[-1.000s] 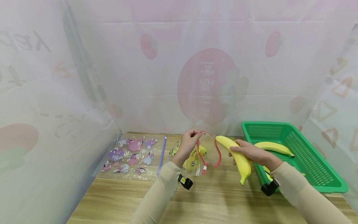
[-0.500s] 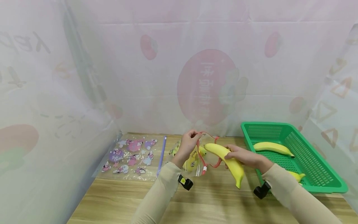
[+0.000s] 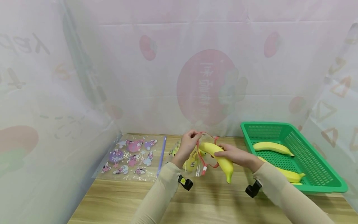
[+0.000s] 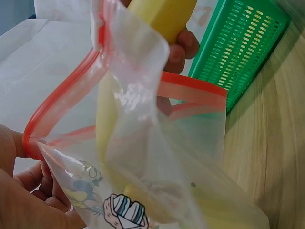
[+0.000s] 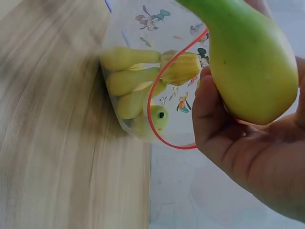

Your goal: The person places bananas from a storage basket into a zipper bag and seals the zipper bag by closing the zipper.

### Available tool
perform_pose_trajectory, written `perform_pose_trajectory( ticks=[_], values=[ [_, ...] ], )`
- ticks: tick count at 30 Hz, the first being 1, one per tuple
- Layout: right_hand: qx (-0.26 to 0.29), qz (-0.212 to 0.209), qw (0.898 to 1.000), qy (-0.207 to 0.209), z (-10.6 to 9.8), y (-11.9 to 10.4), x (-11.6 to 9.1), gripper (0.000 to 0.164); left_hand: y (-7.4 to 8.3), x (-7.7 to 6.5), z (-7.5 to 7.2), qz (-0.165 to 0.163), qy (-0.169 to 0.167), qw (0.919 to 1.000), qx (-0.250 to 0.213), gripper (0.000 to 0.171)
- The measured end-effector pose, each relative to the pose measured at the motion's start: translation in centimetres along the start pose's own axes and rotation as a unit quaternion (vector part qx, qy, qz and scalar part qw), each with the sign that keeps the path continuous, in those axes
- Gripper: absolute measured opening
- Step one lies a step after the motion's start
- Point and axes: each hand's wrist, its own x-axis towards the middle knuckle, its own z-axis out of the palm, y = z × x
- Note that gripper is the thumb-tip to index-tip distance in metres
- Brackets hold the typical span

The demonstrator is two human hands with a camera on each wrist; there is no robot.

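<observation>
My left hand (image 3: 186, 145) pinches the red zip edge of a clear printed zip bag (image 3: 193, 164), whose mouth gapes open to the right. Through the film in the right wrist view, several yellow fruits (image 5: 131, 83) show inside, bananas by their look. My right hand (image 3: 235, 155) grips a yellow banana (image 3: 226, 166) around its middle, fingers and thumb curled about it. The banana's far end reaches into the mouth, and in the left wrist view part of it shows behind the film. Its stem end points down toward me, outside the bag.
A green mesh basket (image 3: 310, 161) stands at the right with one banana (image 3: 273, 147) at the back and another (image 3: 292, 175) near the front. Flat on the wooden table (image 3: 117, 199) at left lies a clear bag with a purple zip (image 3: 162, 152). Printed cloth walls surround the table.
My right hand has moved left with the banana, bringing its far end into the bag's mouth. My left hand stays in place on the bag's edge.
</observation>
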Motion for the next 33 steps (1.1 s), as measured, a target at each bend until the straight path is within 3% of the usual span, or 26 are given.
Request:
perform_pose_trajectory(
  ticks=[2,7,9,14,21,33],
  values=[
    [0.004,0.000,1.000,0.005,0.2,0.0,0.2,0.044,0.2,-0.1,-0.1,-0.004,-0.003,1.0000,0.003,0.017],
    [0.016,0.010,1.000,0.023,0.8,0.1,0.7,0.048,2.7,-1.8,-0.1,-0.003,0.001,0.9999,0.016,0.015],
    [0.016,0.016,0.999,0.030,0.9,0.0,0.8,0.053,2.5,-1.7,-0.1,-0.001,0.004,0.9999,0.016,0.016],
    [0.011,0.015,0.999,0.036,1.2,0.1,1.3,0.057,0.0,-0.1,0.0,-0.001,0.015,0.9999,0.001,0.018],
    [-0.004,-0.017,0.999,0.036,1.7,0.1,2.0,0.053,0.0,0.2,-0.1,-0.006,0.014,0.9999,-0.007,0.018],
    [0.000,0.001,0.998,0.064,2.5,0.4,2.8,0.051,0.1,0.1,-0.1,-0.009,0.011,0.9999,-0.002,0.019]
  ],
)
